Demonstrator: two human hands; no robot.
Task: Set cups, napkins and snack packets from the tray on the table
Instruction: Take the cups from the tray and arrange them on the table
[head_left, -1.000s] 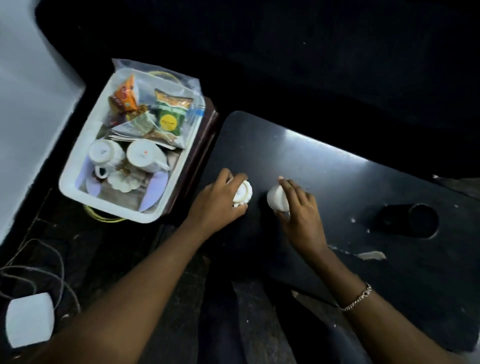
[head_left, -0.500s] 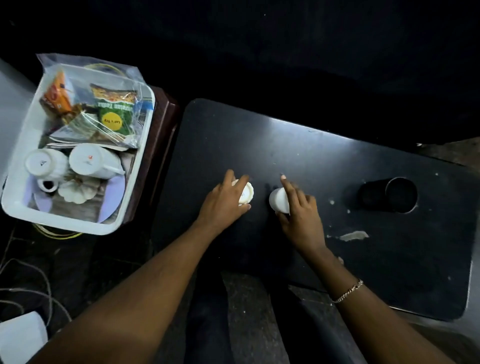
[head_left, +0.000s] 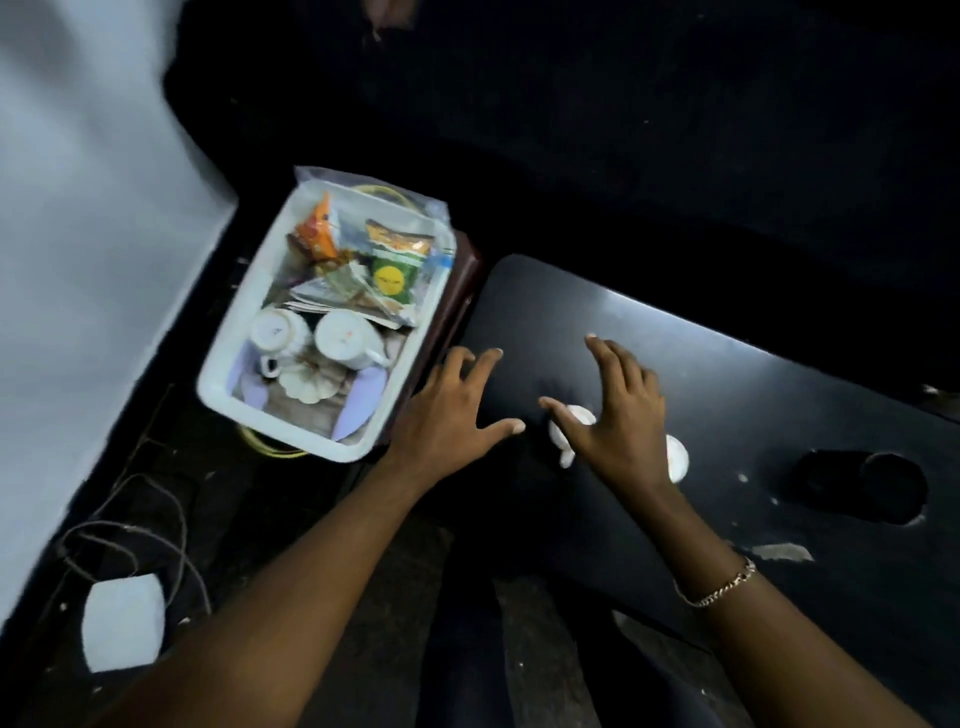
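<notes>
Two small white cups stand on the black table (head_left: 649, 338): one cup (head_left: 563, 434) shows under my right thumb, the other cup (head_left: 677, 457) peeks out past my right wrist. My right hand (head_left: 618, 415) hovers over them with fingers spread, holding nothing. My left hand (head_left: 452, 410) is open too, fingers apart, between the table's left end and the white tray (head_left: 228, 338). In the tray lie two more white cups (head_left: 343, 340), a shell-shaped white piece (head_left: 306, 384), napkins (head_left: 363, 400) and snack packets (head_left: 395, 265).
The tray rests on a brown stand (head_left: 457, 306) left of the table. A round hole (head_left: 891, 488) is cut in the table at right, with chipped spots near it. Cables (head_left: 130, 540) and a white block (head_left: 122, 621) lie on the floor at lower left.
Both hands have let go of the two cups and lifted off with fingers spread. My left hand has moved left toward the tray. The head view swung to the left.
</notes>
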